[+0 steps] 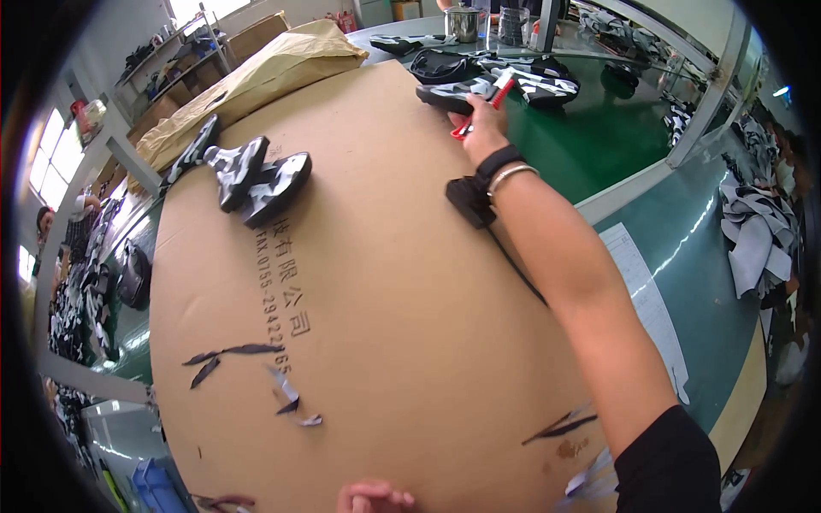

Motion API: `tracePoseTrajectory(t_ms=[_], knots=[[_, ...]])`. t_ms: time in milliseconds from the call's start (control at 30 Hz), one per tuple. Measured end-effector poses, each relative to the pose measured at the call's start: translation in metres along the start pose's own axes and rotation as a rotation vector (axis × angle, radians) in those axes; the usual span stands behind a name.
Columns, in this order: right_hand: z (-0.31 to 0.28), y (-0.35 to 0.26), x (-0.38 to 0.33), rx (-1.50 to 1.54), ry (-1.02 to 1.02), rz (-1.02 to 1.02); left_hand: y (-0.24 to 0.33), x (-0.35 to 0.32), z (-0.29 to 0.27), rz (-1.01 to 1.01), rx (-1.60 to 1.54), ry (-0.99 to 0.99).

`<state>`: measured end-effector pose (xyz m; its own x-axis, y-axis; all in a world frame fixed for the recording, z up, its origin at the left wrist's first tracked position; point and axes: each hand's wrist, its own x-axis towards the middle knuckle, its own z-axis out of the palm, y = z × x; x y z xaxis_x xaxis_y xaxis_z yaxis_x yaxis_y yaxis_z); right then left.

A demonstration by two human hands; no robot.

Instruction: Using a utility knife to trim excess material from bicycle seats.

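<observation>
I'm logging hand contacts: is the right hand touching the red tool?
Touching. The head view shows the red tool held in the right hand, with red parts showing on both sides of its grip.

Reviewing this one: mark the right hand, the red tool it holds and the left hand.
Right hand [486, 126]: head view, back of the hand.
Red tool [502, 92]: head view, part jutting beyond the fingers.
Left hand [375, 493]: head view, fingers at lower edge.

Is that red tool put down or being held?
Held: the red tool is in the right hand, with red parts showing on both sides of the grip.
</observation>
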<state>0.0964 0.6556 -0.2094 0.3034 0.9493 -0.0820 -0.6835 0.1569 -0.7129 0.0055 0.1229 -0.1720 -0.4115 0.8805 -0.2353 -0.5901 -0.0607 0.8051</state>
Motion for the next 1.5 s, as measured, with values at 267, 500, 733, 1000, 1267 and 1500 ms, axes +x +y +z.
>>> tracePoseTrajectory(t_ms=[267,500,733,1000,1267,1500], knots=[[-0.037,-0.089,-0.156,-0.402,-0.313,0.205,0.034,-0.039,0.023,0.114,0.032,-0.488],[-0.070,-0.168,-0.291,-0.544,-0.611,0.419,0.099,-0.137,0.059,-0.399,-0.318,-0.985],[-0.104,-0.196,-0.432,-0.610,-0.700,0.588,0.131,-0.196,0.047,-0.275,-0.355,-1.364],[-0.166,-0.178,-0.460,-0.527,-0.499,0.626,0.129,-0.262,0.047,0.087,-0.326,-0.555],[-0.182,-0.184,-0.434,-0.425,-0.702,0.718,0.136,-0.226,0.036,0.036,-0.502,-0.841],[-0.184,-0.181,-0.424,-0.504,-0.773,0.698,0.132,-0.202,0.027,-0.006,-0.523,-1.126]])
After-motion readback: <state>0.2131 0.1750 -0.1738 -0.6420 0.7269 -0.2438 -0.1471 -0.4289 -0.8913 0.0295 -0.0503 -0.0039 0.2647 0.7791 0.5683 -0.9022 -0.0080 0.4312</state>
